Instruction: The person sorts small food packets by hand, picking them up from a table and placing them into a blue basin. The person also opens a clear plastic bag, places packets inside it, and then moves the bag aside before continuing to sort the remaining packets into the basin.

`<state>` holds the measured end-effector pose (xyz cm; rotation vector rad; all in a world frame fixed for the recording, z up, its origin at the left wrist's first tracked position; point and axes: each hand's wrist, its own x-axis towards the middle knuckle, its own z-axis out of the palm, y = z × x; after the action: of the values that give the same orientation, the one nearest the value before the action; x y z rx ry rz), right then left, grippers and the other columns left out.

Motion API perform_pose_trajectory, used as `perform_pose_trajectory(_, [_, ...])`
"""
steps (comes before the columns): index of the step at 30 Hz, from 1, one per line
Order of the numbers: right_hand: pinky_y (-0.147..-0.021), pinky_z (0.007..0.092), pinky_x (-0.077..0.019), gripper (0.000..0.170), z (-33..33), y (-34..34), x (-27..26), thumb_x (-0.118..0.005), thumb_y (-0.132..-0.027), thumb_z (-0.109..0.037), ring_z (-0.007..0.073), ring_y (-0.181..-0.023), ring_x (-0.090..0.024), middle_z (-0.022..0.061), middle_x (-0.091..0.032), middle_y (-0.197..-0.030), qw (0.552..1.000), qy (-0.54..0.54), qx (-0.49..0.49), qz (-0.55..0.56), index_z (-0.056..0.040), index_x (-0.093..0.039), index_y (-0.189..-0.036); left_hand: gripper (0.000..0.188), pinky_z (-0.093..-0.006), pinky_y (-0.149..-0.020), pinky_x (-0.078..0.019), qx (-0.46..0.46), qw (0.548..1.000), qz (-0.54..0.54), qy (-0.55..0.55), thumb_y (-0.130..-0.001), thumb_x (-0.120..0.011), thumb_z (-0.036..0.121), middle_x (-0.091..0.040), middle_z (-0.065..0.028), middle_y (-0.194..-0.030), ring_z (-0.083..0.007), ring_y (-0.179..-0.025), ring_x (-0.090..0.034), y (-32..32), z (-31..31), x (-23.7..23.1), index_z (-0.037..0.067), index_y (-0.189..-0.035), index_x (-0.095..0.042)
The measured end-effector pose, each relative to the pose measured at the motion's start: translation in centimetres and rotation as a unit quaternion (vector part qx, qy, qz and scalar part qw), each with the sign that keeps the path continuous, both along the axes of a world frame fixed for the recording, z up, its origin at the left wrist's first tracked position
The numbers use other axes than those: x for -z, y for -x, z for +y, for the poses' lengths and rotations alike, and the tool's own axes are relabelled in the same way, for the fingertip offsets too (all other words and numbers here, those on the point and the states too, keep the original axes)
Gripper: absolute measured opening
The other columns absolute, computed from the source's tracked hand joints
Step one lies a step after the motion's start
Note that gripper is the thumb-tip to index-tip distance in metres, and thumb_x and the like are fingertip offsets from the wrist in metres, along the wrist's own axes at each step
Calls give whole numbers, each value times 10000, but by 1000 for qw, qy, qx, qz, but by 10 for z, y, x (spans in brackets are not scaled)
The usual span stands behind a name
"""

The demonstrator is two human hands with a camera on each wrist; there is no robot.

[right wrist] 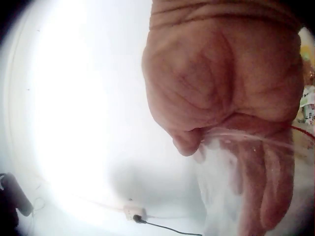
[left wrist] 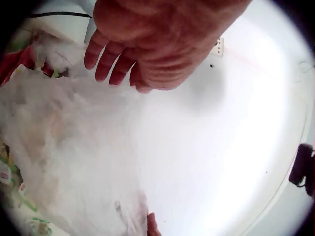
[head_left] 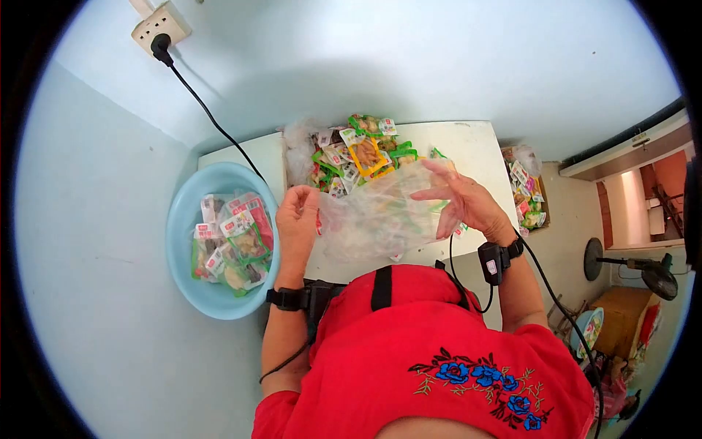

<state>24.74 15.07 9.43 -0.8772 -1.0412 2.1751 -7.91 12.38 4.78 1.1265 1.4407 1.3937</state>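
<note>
A clear plastic bag [head_left: 380,219] is stretched between the two hands above the white table. The left hand [head_left: 296,219] pinches its left edge; in the left wrist view the fingers of the left hand [left wrist: 147,44] curl down to the top of the bag [left wrist: 78,147]. Spread fingers of the right hand [head_left: 464,201] lie at the bag's right end. In the right wrist view, the right hand [right wrist: 221,83] has long, extended fingers seen through the film of the bag [right wrist: 219,187].
Behind the bag, small food packets [head_left: 365,154] are heaped on the table [head_left: 475,139]. A blue basin [head_left: 183,271] with packets stands left. At the right is a box of packets [head_left: 530,194]. A black cord [head_left: 212,117] hangs from a wall socket.
</note>
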Motion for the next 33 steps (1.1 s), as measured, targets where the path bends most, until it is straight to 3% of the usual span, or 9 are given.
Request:
perform_pose_trajectory(5, [-523,396,-607,683,-2,2,0,-352,-1004,-521,361,-648,-701,310,-501,-1328,1000,5,9,9,-151,-143,-1538,120,-193,-568,-386,15,998,49,29,-980,-563,144,-526,55,-751,-23,-647,-456,-3,-2,0,37,-938,-598])
perform_pose_trajectory(8, [-529,397,-594,665,-5,2,0,-362,-1009,-484,361,-607,-692,314,-561,-1254,1000,-8,29,-9,-83,-206,-1516,138,-192,-583,-385,-63,996,40,-49,-989,-550,159,-524,51,-764,-29,-668,-453,5,8,10,40,-933,-591])
perform_pose_trajectory(11, [-519,387,-589,649,-7,-2,4,-357,-1015,-471,362,-603,-691,314,-563,-1252,999,9,29,-16,-78,-214,-1511,131,-198,-584,-388,-103,993,-21,-46,-992,-546,162,-524,50,-773,-32,-665,-450,8,15,5,41,-952,-575])
perform_pose_trajectory(14, [-515,378,-587,626,-6,-1,5,-338,-1021,-461,356,-597,-691,314,-571,-1240,998,32,51,2,-85,-224,-1509,185,-218,-605,-409,-87,996,-7,-21,-999,-540,211,-543,27,-840,-47,-719,-475,-1,6,-1,41,-1063,-574])
perform_pose_trajectory(17, [-523,382,-594,611,-4,-3,7,-320,-1026,-447,355,-601,-692,315,-561,-1253,996,38,64,44,-103,-213,-1519,392,-252,-652,-446,-91,995,18,28,-993,-539,352,-567,-9,-939,-75,-807,-511,-2,-6,24,34,-1222,-534])
perform_pose_trajectory(20, [-538,404,-606,644,2,-4,19,-283,-1025,-482,388,-655,-695,311,-520,-1307,993,44,76,82,-117,-141,-1536,610,-316,-740,-493,45,970,-38,236,-951,-543,507,-577,-53,-1062,-139,-933,-548,0,-24,31,25,-1321,-485])
perform_pose_trajectory(23, [-539,411,-603,642,6,-3,25,-287,-1024,-482,399,-667,-694,310,-505,-1326,991,52,74,96,-143,-120,-1543,727,-366,-806,-513,94,931,-111,335,-908,-553,595,-564,-107,-1157,-221,-1035,-565,-4,-32,49,27,-1350,-451])
perform_pose_trajectory(29, [-560,421,-603,596,7,2,26,-276,-1035,-448,392,-655,-692,316,-476,-1354,978,85,81,174,-175,-135,-1545,724,-428,-871,-533,110,894,-264,345,-879,-620,575,-490,-197,-1266,-298,-1171,-526,-10,-38,77,39,-1331,-439])
perform_pose_trajectory(33, [-584,419,-607,594,8,7,28,-282,-1036,-440,376,-661,-695,320,-475,-1353,972,92,85,200,-165,-142,-1543,485,-435,-843,-557,141,852,-373,339,-925,-614,468,-589,-149,-1090,-292,-1034,-614,-16,-40,75,48,-1153,-530])
